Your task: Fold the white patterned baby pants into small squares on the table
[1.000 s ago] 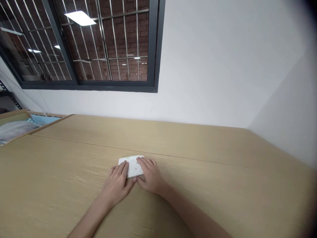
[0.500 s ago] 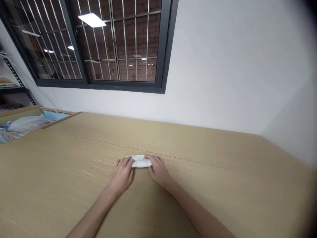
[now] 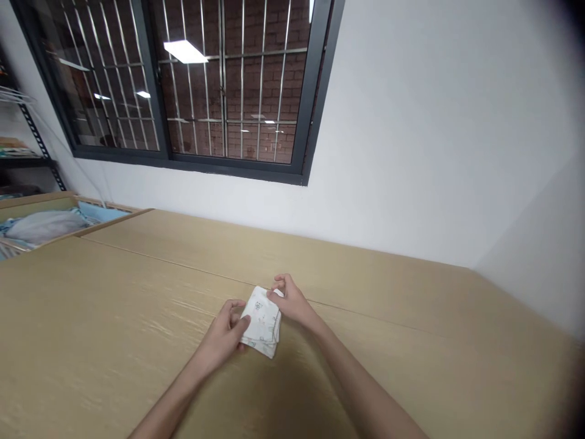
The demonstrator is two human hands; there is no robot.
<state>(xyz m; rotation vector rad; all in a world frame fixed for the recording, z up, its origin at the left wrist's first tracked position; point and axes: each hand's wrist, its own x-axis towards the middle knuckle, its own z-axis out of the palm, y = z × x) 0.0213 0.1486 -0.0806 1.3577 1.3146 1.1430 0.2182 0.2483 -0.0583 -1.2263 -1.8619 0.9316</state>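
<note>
A small white cloth (image 3: 262,320) with a faint printed pattern, folded into a layered square, is between my two hands above the tan tabletop (image 3: 150,366). My left hand (image 3: 226,329) grips its left edge, thumb on top and fingers beneath. At the upper right corner, my right hand (image 3: 289,300) pinches the cloth between thumb and fingers. The lower layers stick out a little at the bottom right. Whether the cloth touches the table I cannot tell.
At the far left stands a wooden-edged bin (image 3: 114,221) with light blue and whitish fabric inside. Behind it is a black metal shelf rack (image 3: 34,137). A white wall (image 3: 411,134) with a dark-framed, barred window (image 3: 237,169) rises behind the table. A seam runs across the tabletop.
The cloth, earlier a narrow strip lying under both hands, now shows as a patterned square tilted toward me. My left hand turned to hold its side; my right moved to the top corner.
</note>
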